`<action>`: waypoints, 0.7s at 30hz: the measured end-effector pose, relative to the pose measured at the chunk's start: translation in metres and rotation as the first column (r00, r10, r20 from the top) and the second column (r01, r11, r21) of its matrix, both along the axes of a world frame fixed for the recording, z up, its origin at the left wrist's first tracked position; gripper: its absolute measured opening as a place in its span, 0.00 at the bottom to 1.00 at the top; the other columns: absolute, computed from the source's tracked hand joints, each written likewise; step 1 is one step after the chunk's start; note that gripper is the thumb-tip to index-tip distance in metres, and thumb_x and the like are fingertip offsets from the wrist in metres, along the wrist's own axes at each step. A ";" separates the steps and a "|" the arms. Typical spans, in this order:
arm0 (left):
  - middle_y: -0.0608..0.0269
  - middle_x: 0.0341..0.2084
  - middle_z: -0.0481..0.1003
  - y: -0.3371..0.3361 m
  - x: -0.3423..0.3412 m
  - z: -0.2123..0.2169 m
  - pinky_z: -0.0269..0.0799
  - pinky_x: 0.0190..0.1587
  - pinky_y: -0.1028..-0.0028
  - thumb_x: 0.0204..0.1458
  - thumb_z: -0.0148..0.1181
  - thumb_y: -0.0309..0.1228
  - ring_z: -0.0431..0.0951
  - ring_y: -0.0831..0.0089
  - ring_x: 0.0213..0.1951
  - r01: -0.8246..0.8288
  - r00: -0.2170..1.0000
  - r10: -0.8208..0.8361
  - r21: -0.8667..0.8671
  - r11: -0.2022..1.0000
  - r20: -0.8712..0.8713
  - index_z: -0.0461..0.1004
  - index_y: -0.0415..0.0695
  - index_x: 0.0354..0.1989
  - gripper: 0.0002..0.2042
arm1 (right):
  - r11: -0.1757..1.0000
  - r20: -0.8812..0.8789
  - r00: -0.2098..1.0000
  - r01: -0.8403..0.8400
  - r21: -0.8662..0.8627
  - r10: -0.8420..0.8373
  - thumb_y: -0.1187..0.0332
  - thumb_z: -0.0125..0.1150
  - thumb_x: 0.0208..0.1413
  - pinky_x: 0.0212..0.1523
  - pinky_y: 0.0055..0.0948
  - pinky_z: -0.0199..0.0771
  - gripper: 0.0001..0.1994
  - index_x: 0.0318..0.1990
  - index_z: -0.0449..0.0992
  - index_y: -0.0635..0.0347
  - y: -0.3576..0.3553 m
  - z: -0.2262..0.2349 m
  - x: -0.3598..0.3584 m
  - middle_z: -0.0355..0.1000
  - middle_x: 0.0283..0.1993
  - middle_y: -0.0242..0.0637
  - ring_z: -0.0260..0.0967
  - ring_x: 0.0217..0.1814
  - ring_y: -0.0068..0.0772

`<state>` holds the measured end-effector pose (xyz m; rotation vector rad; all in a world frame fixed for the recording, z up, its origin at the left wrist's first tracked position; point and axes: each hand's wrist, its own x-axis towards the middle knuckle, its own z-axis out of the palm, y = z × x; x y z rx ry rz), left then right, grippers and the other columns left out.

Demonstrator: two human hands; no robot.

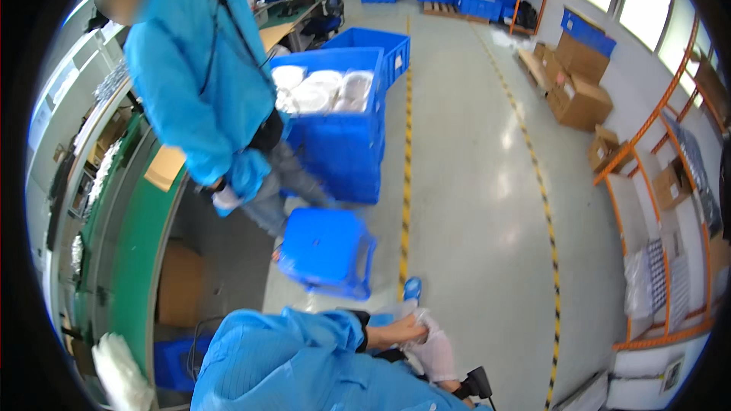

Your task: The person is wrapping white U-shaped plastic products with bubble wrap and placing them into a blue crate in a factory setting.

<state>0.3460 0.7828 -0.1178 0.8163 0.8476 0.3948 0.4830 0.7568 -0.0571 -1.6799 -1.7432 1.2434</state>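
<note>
My left hand (397, 332) reaches across from a blue sleeve with a dark band at the wrist. It is bare, and its fingers close on the edge of a thin whitish glove (435, 354). That glove covers my right hand (438, 365), which rises from the lower edge beside a black wrist device (477, 383). How the right fingers are bent is hidden by the glove and blur. Both hands are together in front of my blue smock (297, 358), above the floor. A blue shoe cover (412, 288) shows just beyond them.
A blue stool (324, 247) stands ahead to the left. Behind it, a blue bin (335, 144) holds white round packages. A person in a blue smock (198, 68) stands by the green workbench (141, 243). Orange shelving (620, 236) and cartons (582, 103) line the right.
</note>
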 end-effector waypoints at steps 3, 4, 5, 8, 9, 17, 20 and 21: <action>0.66 0.44 0.67 0.078 0.008 -0.016 0.61 0.51 0.73 0.57 0.46 0.36 0.64 0.77 0.48 -0.075 0.988 0.094 0.152 0.985 -0.125 0.60 0.46 0.55 0.18 | 0.991 -0.074 0.992 -0.100 0.089 0.107 0.63 0.72 0.31 0.40 0.37 0.71 0.30 0.46 0.68 0.60 0.094 -0.027 0.005 0.71 0.38 0.48 0.70 0.41 0.48; 0.66 0.46 0.66 0.108 0.014 -0.037 0.60 0.52 0.73 0.57 0.47 0.36 0.64 0.76 0.49 -0.055 0.998 0.057 0.109 0.993 -0.015 0.57 0.45 0.57 0.20 | 0.991 -0.049 0.992 -0.115 0.075 0.119 0.61 0.72 0.33 0.39 0.38 0.72 0.30 0.45 0.66 0.60 0.125 -0.017 0.008 0.71 0.38 0.49 0.70 0.41 0.49; 0.66 0.46 0.66 0.135 0.026 -0.037 0.60 0.52 0.73 0.57 0.47 0.36 0.64 0.76 0.49 -0.103 0.995 0.103 0.112 0.988 0.006 0.57 0.45 0.57 0.20 | 0.984 -0.029 0.986 -0.162 0.077 0.165 0.61 0.72 0.33 0.39 0.38 0.72 0.30 0.45 0.66 0.60 0.156 -0.005 0.016 0.71 0.38 0.49 0.70 0.41 0.49; 0.64 0.48 0.65 0.235 0.032 0.037 0.58 0.55 0.74 0.58 0.47 0.40 0.64 0.75 0.51 -0.196 0.978 0.206 0.201 0.960 -0.030 0.54 0.45 0.59 0.23 | 0.979 0.177 0.975 -0.160 0.122 0.138 0.59 0.70 0.36 0.38 0.38 0.72 0.27 0.44 0.65 0.60 0.259 0.020 0.024 0.71 0.36 0.49 0.71 0.39 0.50; 0.64 0.48 0.65 0.262 0.031 0.035 0.58 0.55 0.74 0.58 0.47 0.40 0.64 0.75 0.51 -0.242 0.966 0.255 0.215 0.946 -0.036 0.54 0.45 0.59 0.23 | 0.968 0.203 0.962 -0.212 0.135 0.183 0.59 0.69 0.37 0.36 0.39 0.72 0.27 0.44 0.65 0.61 0.294 0.023 0.024 0.72 0.36 0.48 0.71 0.38 0.51; 0.54 0.58 0.56 0.496 0.042 0.040 0.75 0.36 0.68 0.54 0.46 0.54 0.66 0.60 0.52 -0.290 0.951 0.300 0.122 0.949 -0.069 0.42 0.50 0.65 0.35 | 0.981 -0.407 0.893 0.180 -0.071 -0.193 0.66 0.63 0.45 0.34 0.30 0.71 0.19 0.43 0.67 0.63 0.546 -0.073 0.056 0.72 0.35 0.39 0.71 0.35 0.32; 0.59 0.55 0.59 0.587 0.048 0.044 0.69 0.43 0.73 0.55 0.46 0.51 0.69 0.70 0.47 -0.350 0.937 0.351 -0.024 0.936 0.005 0.51 0.43 0.62 0.32 | 0.982 -0.424 0.895 0.180 0.060 -0.138 0.71 0.61 0.46 0.34 0.27 0.72 0.17 0.45 0.68 0.63 0.669 -0.083 0.096 0.70 0.36 0.35 0.69 0.36 0.27; 0.59 0.55 0.59 0.616 0.053 0.037 0.69 0.43 0.73 0.55 0.46 0.51 0.69 0.70 0.47 -0.365 0.931 0.366 -0.039 0.930 0.007 0.51 0.43 0.62 0.32 | 0.967 -0.391 0.896 0.249 0.048 -0.212 0.72 0.60 0.47 0.33 0.27 0.72 0.18 0.47 0.68 0.62 0.720 -0.103 0.132 0.70 0.36 0.35 0.69 0.35 0.28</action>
